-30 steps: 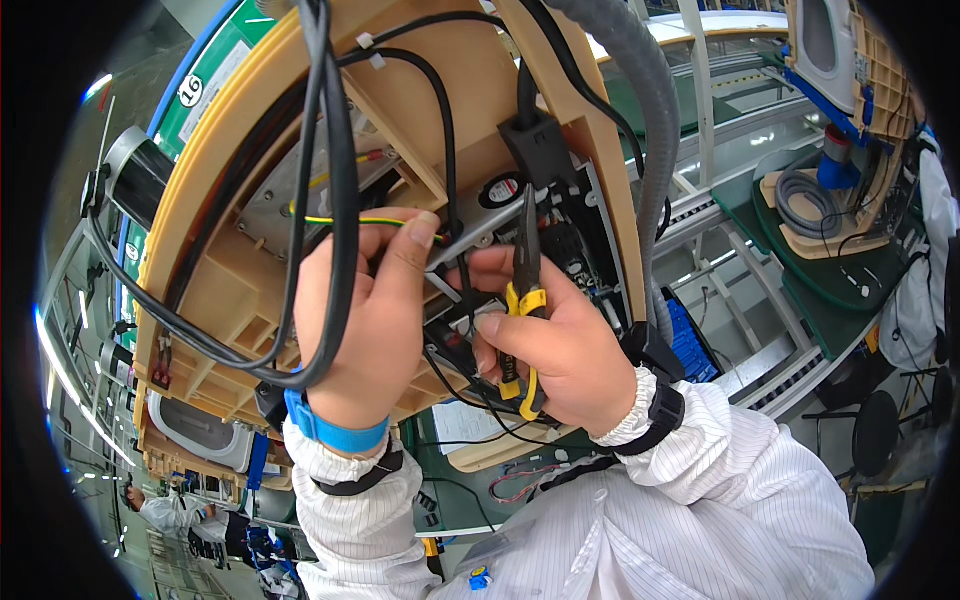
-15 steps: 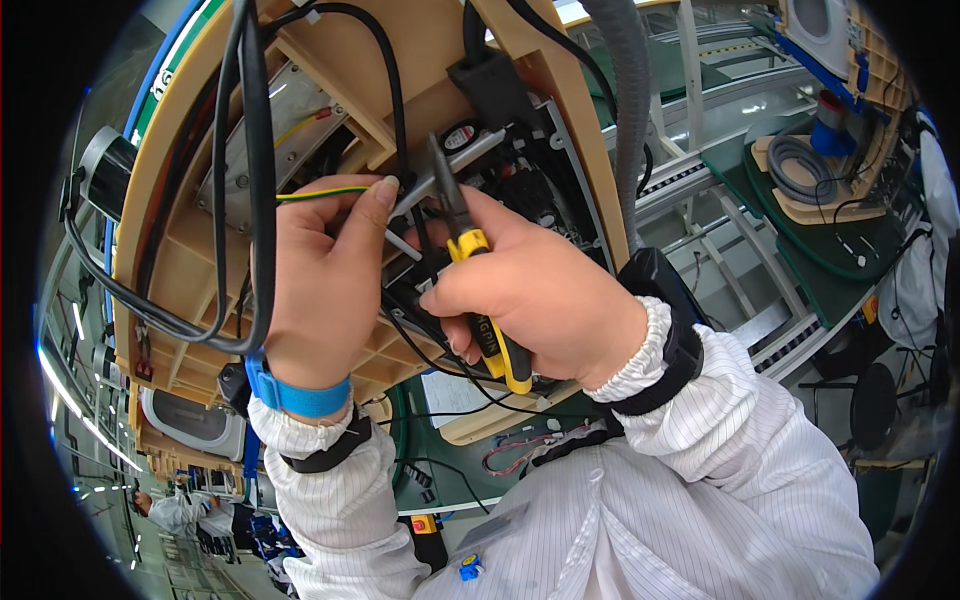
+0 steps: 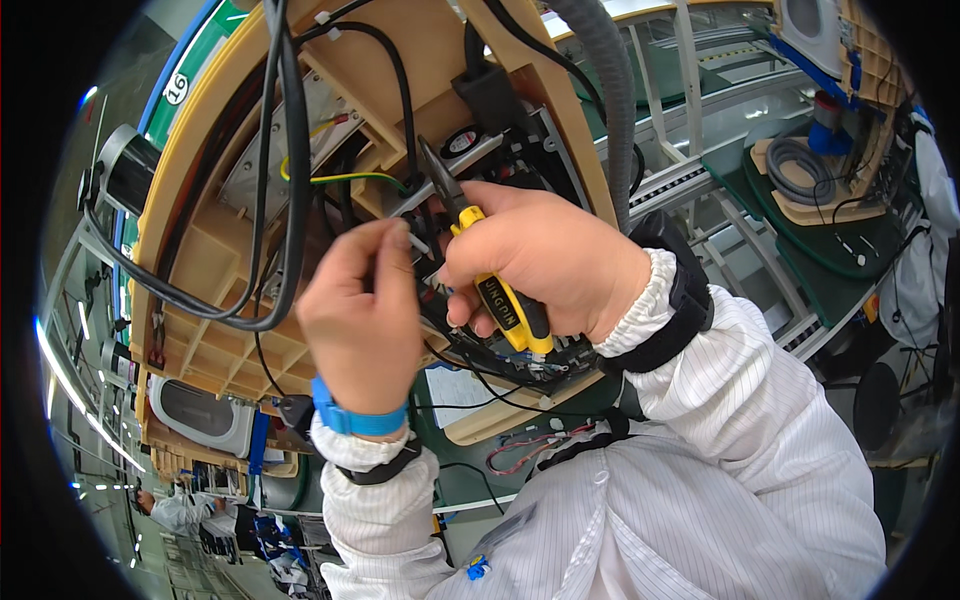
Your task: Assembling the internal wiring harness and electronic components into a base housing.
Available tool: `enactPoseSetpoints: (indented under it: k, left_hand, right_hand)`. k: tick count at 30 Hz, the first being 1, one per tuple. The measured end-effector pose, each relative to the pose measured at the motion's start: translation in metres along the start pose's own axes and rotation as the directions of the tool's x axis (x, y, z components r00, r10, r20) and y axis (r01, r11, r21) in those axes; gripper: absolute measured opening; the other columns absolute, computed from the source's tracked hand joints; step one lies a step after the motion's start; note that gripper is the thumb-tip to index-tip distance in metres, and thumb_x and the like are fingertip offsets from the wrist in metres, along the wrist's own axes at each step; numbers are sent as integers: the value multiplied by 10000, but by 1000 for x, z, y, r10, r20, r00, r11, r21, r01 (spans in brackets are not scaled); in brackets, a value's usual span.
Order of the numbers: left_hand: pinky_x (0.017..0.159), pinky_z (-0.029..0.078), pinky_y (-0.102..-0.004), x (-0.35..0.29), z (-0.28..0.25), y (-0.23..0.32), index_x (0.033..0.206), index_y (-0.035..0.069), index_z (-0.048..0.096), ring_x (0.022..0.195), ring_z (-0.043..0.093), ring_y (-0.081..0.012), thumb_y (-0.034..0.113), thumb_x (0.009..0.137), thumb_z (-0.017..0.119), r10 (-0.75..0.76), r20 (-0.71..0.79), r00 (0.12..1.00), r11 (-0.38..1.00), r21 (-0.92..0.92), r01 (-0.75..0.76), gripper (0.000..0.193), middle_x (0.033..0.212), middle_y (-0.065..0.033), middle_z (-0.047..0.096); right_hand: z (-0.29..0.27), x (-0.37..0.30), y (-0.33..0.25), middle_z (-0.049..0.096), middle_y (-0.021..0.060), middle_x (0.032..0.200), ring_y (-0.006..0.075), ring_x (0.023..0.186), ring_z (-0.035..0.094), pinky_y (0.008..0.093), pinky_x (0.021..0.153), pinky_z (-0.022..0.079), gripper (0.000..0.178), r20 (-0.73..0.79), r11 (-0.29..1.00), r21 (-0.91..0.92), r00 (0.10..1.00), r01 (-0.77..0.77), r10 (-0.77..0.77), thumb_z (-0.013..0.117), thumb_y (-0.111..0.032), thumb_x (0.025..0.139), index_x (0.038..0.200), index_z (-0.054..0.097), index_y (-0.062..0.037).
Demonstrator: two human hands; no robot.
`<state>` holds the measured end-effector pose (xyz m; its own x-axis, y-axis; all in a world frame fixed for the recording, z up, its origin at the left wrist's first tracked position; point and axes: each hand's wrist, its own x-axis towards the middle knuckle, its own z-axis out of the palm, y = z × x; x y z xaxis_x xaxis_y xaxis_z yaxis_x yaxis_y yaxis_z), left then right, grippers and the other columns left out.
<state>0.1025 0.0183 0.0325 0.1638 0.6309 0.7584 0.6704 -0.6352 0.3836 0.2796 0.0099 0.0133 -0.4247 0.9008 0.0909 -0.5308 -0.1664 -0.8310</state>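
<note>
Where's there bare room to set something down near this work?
A small green benchtop patch lies between the left sleeve and the reddish wires. More green shows far right, below the board carrying the coiled gray hose. Crowded: inside the beige housing, where left hand, right hand, pliers and black cables bunch.

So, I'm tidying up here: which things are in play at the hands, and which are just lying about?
In play:
- pliers, held in the right hand
- left hand, fingers bunched; any hold is unclear
- green-yellow wire, above it
- beige housing, around the work

Apparently lying about:
- coiled hose, off to the right
- paper, below the housing
</note>
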Motion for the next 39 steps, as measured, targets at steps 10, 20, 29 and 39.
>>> enactPoseSetpoints:
  k: [10,20,29,39]
  left_hand:
    - [603,553,-383,-19,27,25,1185,-27,674,635,707,-260,99,985,585,-128,6,992,986,111,127,252,790,-163,717]
    - [475,417,-206,-13,47,23,1010,-53,715,536,542,-41,134,986,641,-355,-134,925,911,-273,310,202,722,-28,681]
    - [432,412,-203,-8,-5,29,987,-21,677,481,579,-100,199,959,602,-627,329,706,646,-285,708,234,711,-31,647]
    - [454,503,-247,9,-27,8,1257,-76,564,571,674,-167,133,1007,494,-364,746,557,257,-495,830,333,728,-90,682]
  right_hand:
    - [-20,4,-1,583,52,764,159,639,567,320,602,494,313,120,995,-42,989,-86,91,628,-65,881,1189,574,-49]
    - [-41,5,-1,569,15,801,113,635,509,304,603,457,420,268,988,76,957,-138,113,632,-34,895,1308,560,-23]
    - [-51,1,-5,584,21,844,102,615,511,272,573,429,429,231,986,-107,962,-125,147,662,-78,877,1277,562,38]
    - [-52,1,-2,672,79,1029,106,632,554,255,592,471,455,240,983,-170,964,-75,115,643,-70,874,1306,547,40]
